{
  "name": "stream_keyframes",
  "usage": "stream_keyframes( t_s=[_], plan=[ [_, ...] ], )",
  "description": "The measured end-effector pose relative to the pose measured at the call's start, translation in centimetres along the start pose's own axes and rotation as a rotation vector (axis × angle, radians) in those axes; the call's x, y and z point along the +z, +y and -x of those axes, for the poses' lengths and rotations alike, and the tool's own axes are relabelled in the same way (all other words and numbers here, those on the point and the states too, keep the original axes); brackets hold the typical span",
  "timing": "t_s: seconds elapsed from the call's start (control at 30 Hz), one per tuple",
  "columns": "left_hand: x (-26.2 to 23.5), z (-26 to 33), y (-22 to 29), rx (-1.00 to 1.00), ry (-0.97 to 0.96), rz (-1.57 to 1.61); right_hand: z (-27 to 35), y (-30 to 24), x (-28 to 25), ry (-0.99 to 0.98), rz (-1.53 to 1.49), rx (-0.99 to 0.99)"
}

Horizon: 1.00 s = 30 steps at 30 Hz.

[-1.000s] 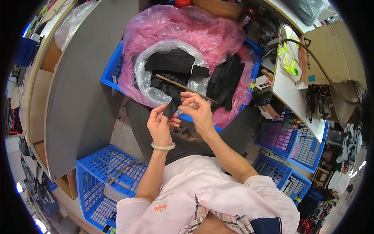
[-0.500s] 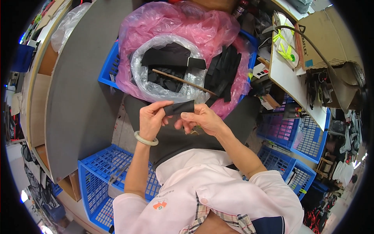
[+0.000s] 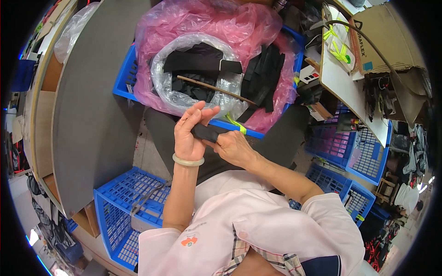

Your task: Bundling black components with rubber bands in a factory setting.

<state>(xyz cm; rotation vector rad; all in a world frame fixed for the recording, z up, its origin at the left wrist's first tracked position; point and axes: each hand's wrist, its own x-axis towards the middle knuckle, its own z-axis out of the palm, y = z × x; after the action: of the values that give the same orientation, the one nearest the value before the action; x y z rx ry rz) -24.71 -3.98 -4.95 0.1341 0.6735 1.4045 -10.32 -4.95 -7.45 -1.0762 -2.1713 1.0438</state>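
Observation:
A small dark strip of fabric (image 3: 205, 133) spans the gap between my hands, just above my lap. My right hand (image 3: 235, 148) is closed, with the strip's right end pinched in its fingers. The strip's other end rests against the palm of my left hand (image 3: 189, 131), whose fingers stretch up and outward. Beyond them, a clear plastic bag (image 3: 159, 73) holds black fabric pieces (image 3: 191, 61). A thin wooden stick (image 3: 214, 89) lies across its mouth. To its right lie longer black strips (image 3: 263, 76) in a pink plastic bag (image 3: 207, 20).
The bags line a blue crate (image 3: 123, 76) in front of my knees. A grey tabletop (image 3: 92, 106) runs along the left. Another blue crate (image 3: 108, 221) stands low on the left, and blue baskets (image 3: 368, 156) stand right. A cardboard box (image 3: 391, 39) sits on the right-hand bench.
My left hand has turned and its fingers have straightened off the strip. My right hand has moved slightly down, its fingers curling round the strip. The view has shifted a little.

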Motion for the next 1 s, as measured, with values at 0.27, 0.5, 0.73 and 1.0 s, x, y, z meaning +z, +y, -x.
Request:
stream_keyframes(
  t_s=[0.27,0.5,0.73,1.0],
  plan=[
    [-1.5,-0.8,0.4,-0.262,-0.376,-0.048,-2.5,-1.7,-0.1,-0.479,-1.752,0.695],
    [-1.7,-1.1,-1.1,-0.130,-0.158,0.147,-1.6,-0.7,-0.3,-0.256,-1.980,0.744],
    [-0.9,-0.6,-1.8,-0.156,-0.009,0.188,0.0,-0.5,-0.9,-0.132,-1.784,0.766],
    [-0.9,0.1,-1.9,-0.110,-0.033,0.098,0.1,-0.9,-0.2,0.083,-1.354,0.711]
  ],
)
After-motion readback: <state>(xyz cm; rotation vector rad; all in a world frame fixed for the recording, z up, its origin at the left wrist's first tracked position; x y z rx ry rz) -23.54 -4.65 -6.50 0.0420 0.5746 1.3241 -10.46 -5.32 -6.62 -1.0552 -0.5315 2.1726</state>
